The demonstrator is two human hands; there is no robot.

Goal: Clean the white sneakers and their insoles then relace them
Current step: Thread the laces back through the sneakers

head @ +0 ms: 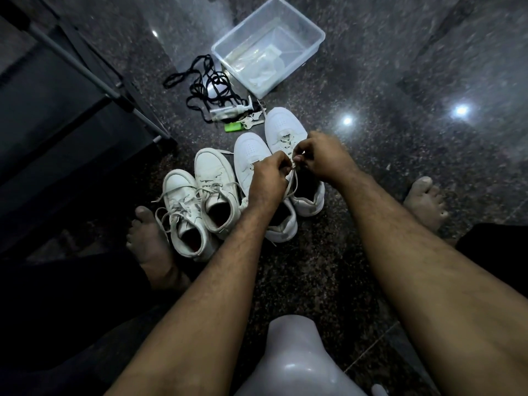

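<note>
Left hand (268, 172) and right hand (320, 155) pinching lace ends (293, 178) over rightmost sneaker (288, 138), farthest right in the row of four on the floor (385, 81). Risk: knot slipping loose if tension drops. Clear tub (314, 30) beyond that sneaker.

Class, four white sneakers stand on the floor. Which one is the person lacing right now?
The rightmost sneaker: both the left hand and right hand pinch its lace. The others go untouched.
</note>
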